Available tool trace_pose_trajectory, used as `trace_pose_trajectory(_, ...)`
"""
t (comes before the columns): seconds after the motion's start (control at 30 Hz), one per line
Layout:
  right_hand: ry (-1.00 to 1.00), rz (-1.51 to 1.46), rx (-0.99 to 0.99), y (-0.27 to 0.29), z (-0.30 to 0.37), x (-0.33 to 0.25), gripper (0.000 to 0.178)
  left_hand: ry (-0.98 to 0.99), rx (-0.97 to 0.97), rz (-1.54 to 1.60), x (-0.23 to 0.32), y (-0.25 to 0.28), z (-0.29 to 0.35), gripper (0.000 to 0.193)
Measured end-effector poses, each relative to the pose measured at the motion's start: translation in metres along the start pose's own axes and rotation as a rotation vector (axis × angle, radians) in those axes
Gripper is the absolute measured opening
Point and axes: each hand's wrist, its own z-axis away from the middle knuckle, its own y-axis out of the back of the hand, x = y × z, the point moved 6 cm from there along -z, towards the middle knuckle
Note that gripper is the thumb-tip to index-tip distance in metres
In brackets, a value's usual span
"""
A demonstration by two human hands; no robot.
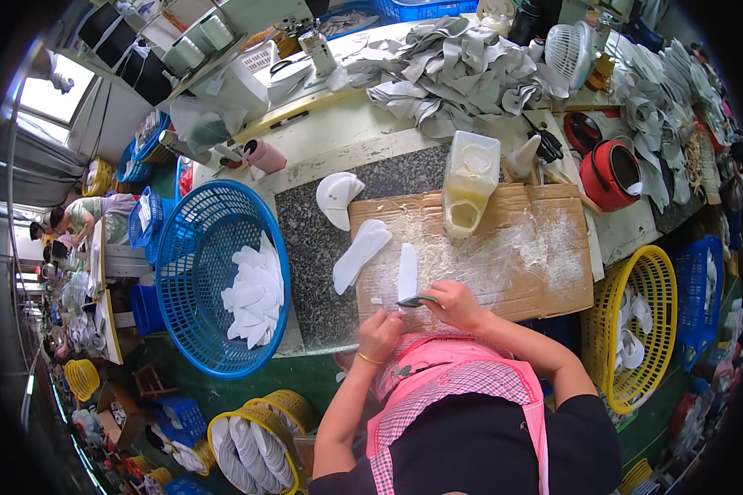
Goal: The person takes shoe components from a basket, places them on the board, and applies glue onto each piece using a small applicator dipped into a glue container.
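Note:
My right hand [454, 304] grips a green-handled brush [417, 301] at the near edge of a glue-stained cardboard sheet [537, 256]. The brush tip touches the near end of a narrow white strip [407, 271] lying on the cardboard. My left hand [380, 334] rests closed at the cardboard's near edge, just left of the brush; I cannot tell if it pinches anything. Two white insoles [359, 254] lie overlapped at the cardboard's left edge. A white curved piece [337, 198] sits on the dark stone slab [305, 247] behind them.
A translucent glue jug [469, 183] stands on the cardboard's far edge. A blue basket [198, 280] of white insoles sits to the left, a yellow basket [636, 330] to the right. A red pot [611, 173] and a heap of grey cut pieces [454, 74] lie beyond.

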Motion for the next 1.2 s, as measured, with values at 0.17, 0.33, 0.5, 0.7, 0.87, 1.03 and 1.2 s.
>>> trace_pose_trajectory(0.17,0.142,0.218,0.083,0.006,-0.026,0.011,0.018,0.039,0.032,-0.068,-0.01,-0.009,0.014,0.02)
trace_pose_trajectory(0.33,0.348,0.082,-0.214,-0.024,-0.001,-0.008,0.018,0.031,0.047,-0.087,-0.009,-0.01,0.013,0.022)
trace_pose_trajectory(0.5,0.263,0.395,0.042,-0.012,-0.062,0.025,0.024,0.158,0.2,-0.047,-0.013,0.012,0.004,0.035)
trace_pose_trajectory(0.7,0.025,0.265,0.388,0.064,-0.057,0.024,0.015,0.47,0.671,-0.113,-0.025,0.13,0.005,0.051)
trace_pose_trajectory(0.87,-0.061,0.365,0.385,0.1,-0.041,0.049,0.014,0.702,0.839,-0.496,-0.061,0.214,0.052,0.047)
trace_pose_trajectory(1.03,-0.027,0.377,0.349,0.09,-0.043,0.057,0.015,0.713,0.574,-0.748,-0.079,0.193,0.052,0.033)
trace_pose_trajectory(1.2,-0.165,0.132,0.505,0.101,-0.026,0.056,0.011,0.789,0.285,-0.261,-0.101,0.063,0.023,0.029)
